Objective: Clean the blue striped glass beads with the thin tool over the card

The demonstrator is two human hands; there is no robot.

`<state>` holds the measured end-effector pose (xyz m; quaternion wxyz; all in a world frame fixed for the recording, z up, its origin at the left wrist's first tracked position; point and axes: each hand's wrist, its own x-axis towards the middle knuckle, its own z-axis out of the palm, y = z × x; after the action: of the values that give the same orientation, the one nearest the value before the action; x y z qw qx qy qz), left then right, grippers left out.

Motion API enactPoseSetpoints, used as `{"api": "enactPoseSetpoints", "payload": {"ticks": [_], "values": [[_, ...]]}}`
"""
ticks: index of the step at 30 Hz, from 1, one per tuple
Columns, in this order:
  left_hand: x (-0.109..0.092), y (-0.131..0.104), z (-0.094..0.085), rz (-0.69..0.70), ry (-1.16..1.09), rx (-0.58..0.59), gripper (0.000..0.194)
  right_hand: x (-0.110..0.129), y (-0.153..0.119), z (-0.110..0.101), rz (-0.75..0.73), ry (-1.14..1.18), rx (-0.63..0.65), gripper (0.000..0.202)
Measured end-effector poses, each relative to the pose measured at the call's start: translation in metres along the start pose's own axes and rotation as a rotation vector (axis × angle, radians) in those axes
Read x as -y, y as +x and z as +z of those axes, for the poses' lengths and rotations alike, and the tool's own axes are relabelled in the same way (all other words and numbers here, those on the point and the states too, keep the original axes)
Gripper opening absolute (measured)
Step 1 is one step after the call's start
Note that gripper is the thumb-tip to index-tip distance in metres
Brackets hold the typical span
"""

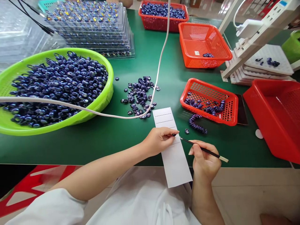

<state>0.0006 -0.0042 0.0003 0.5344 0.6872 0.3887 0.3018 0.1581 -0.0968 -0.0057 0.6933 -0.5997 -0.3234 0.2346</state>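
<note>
In the head view, your left hand (158, 142) has its grip closed on a small dark piece (173, 135), probably glossy blue, above a white ruled paper strip (175, 162) overhanging the near edge of the green worktop (117, 140). Your right hand (206, 161) grips a slim black-handled tool (208, 151), its tip near the piece. A lime-green round plastic basket (103, 106) of glossy blue pieces stands at the worktop's left.

Basin (109, 84) left of loose pieces (141, 93)

Four red baskets (209, 107), two lime-green containers (106, 97), one paper strip (175, 162), one thin brush (207, 151)
</note>
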Motion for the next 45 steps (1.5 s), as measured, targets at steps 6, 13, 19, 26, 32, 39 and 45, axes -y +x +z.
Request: {"api": "enactPoseSetpoints", "payload": {"ticks": [6,13,19,26,32,39,45], "values": [[0.000,-0.002,0.001,0.144,0.116,-0.021,0.031,-0.001,0.000,0.000,0.001,-0.004,0.032,0.010],[0.009,0.000,-0.001,0.237,0.143,0.008,0.031,-0.001,0.001,-0.002,0.017,0.033,0.001,0.011],[0.005,0.001,-0.002,0.071,-0.055,-0.044,0.015,-0.001,0.004,-0.004,0.034,0.135,-0.002,0.011],[0.001,0.003,-0.001,-0.039,-0.162,-0.057,0.011,-0.001,0.004,-0.004,0.041,0.109,-0.009,0.011],[-0.001,0.003,-0.004,-0.015,-0.011,0.003,0.017,-0.001,0.002,-0.003,0.019,0.085,0.005,0.011],[0.002,0.005,-0.007,0.060,0.074,0.020,0.017,-0.002,0.002,-0.002,-0.024,-0.014,0.021,0.013],[0.006,0.004,-0.007,0.178,0.080,0.065,0.018,0.000,-0.003,-0.001,-0.048,-0.078,0.038,0.010]]}}
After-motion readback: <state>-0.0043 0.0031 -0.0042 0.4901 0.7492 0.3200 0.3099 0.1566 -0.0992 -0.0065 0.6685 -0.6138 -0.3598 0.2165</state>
